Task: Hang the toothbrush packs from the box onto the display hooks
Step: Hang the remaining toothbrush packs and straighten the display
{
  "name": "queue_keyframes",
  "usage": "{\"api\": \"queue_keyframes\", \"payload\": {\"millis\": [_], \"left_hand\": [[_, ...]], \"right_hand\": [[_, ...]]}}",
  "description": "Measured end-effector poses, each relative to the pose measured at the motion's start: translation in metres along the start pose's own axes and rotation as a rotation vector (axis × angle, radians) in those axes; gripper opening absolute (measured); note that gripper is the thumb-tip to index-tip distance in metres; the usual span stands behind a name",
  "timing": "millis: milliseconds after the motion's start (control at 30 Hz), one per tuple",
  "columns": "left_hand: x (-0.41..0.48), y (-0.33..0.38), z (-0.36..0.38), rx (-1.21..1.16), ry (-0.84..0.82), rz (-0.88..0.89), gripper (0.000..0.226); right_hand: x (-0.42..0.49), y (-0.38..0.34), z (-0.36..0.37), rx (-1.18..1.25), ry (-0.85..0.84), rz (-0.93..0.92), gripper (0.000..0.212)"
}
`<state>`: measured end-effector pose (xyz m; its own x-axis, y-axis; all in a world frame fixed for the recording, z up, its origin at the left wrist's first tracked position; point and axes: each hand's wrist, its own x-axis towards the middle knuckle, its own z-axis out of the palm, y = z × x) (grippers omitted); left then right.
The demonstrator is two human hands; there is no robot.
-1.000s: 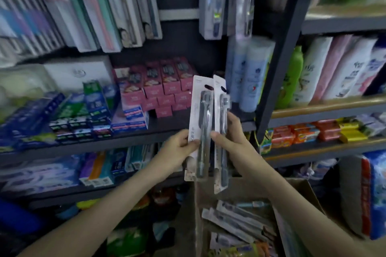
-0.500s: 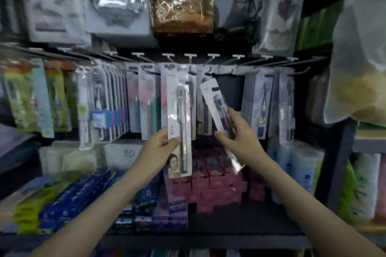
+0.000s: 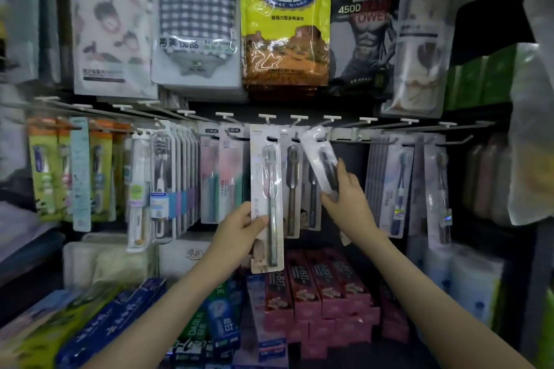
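Now the right hand (image 3: pixel 349 204) pinches a tilted pack (image 3: pixel 316 156) just under a hook (image 3: pixel 329 122) — the hanging step. The left hand (image 3: pixel 239 229) grips a second pack (image 3: pixel 265 177), upright. Next, the tilted pack's hole must slip onto the hook.

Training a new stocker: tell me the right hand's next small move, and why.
Probably straighten the tilted pack and ease its hang hole onto the hook just above. The right hand grips it slanted, top at the hook row, not visibly hanging yet; the left hand holds an upright pack.
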<state>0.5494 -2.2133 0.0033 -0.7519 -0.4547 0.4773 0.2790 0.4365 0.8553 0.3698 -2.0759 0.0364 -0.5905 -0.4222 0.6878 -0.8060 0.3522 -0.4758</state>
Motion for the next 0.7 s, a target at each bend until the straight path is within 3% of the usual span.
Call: {"api": "queue_keyframes", "payload": {"millis": [200,367,500,600,700], "left_hand": [[0.001,-0.001,-0.003,0.013,-0.012,0.013,0.009],[0.000,-0.005,-0.003,0.007,-0.048,0.011,0.010],[-0.001,-0.016,-0.006,0.035,-0.035,0.015,0.055],[0.000,-0.015,0.003,0.102,-0.016,0.076,0.035],[0.002,-0.006,0.021,0.267,0.028,0.191,0.016]], "right_hand": [[0.014,-0.004,0.015,-0.061,0.041,0.072,0.078],[0.031,-0.011,0.023,-0.029,-0.079,0.207,0.082],[0.005,-0.025,0.018,0.106,0.119,0.078,0.071],[-0.031,-0.047,0.009,0.433,0.103,-0.002,0.058],[-0.052,-0.060,0.006,0.474,-0.030,-0.043,0.068]]}}
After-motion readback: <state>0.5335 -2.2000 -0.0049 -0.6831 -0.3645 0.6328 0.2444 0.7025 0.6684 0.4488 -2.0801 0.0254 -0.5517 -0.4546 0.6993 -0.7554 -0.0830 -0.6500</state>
